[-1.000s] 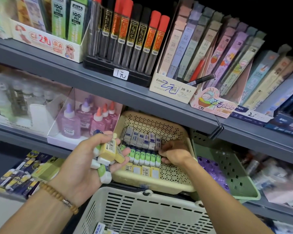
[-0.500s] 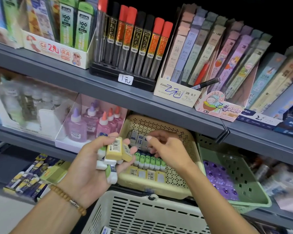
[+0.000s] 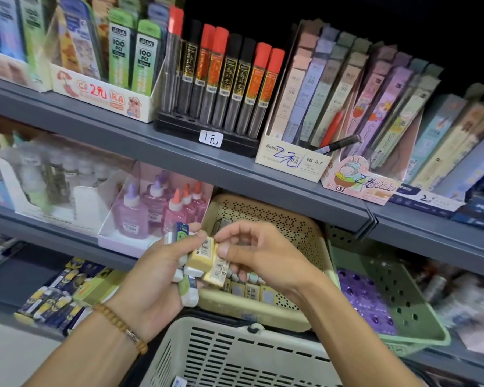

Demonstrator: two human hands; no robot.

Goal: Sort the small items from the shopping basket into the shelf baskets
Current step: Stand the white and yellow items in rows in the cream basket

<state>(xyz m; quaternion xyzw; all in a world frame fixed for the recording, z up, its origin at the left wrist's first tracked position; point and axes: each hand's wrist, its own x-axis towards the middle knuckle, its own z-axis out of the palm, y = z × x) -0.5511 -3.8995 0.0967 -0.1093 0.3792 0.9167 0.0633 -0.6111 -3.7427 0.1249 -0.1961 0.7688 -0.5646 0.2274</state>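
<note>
Left hand clamps a loose stack of erasers while the right hand pinches the yellow eraser on top, just above the beige shelf basket. Risk: pulling this one may drag its neighbours free, dropping them into the shopping basket below

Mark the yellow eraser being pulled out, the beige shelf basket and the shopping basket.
yellow eraser (image 3: 217,270): head view, barcode label.
beige shelf basket (image 3: 291,227): head view, perforated back wall.
shopping basket (image 3: 235,356): head view, slotted front wall.
</note>
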